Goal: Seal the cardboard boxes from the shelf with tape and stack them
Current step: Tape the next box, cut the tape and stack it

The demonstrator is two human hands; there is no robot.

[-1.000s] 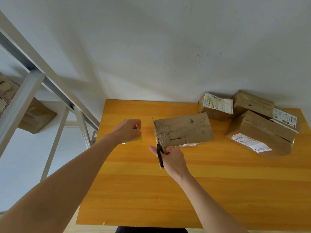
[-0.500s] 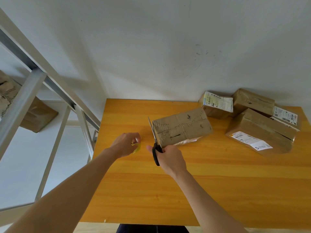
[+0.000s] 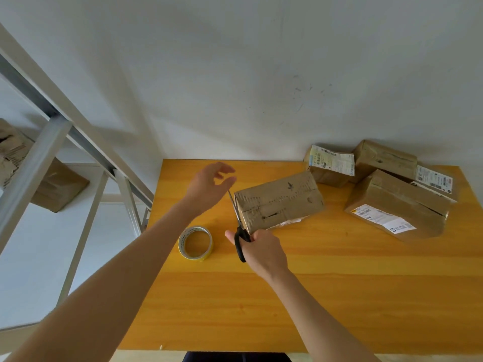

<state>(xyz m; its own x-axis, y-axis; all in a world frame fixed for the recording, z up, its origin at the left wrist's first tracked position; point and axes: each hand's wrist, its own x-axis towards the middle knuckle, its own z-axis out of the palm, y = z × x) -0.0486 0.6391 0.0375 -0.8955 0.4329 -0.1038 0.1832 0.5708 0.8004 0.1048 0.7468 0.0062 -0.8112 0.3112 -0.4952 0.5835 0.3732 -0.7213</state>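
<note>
A worn cardboard box (image 3: 279, 201) lies in the middle of the orange table (image 3: 339, 296). My right hand (image 3: 261, 250) grips black-handled scissors (image 3: 239, 231), their blades pointing up along the box's left end. A yellow roll of tape (image 3: 195, 242) lies flat on the table left of that hand. My left hand (image 3: 210, 185) hovers above the table, left of the box, fingers spread and holding nothing.
Three more cardboard boxes with shipping labels (image 3: 398, 205) are piled at the table's back right corner. A metal shelf frame (image 3: 52, 142) stands to the left, with cardboard boxes (image 3: 56, 184) on it. A white wall runs behind the table.
My left hand has let go of the tape roll, which now lies on the table, and has risen toward the box with fingers spread. My right hand still holds the scissors.
</note>
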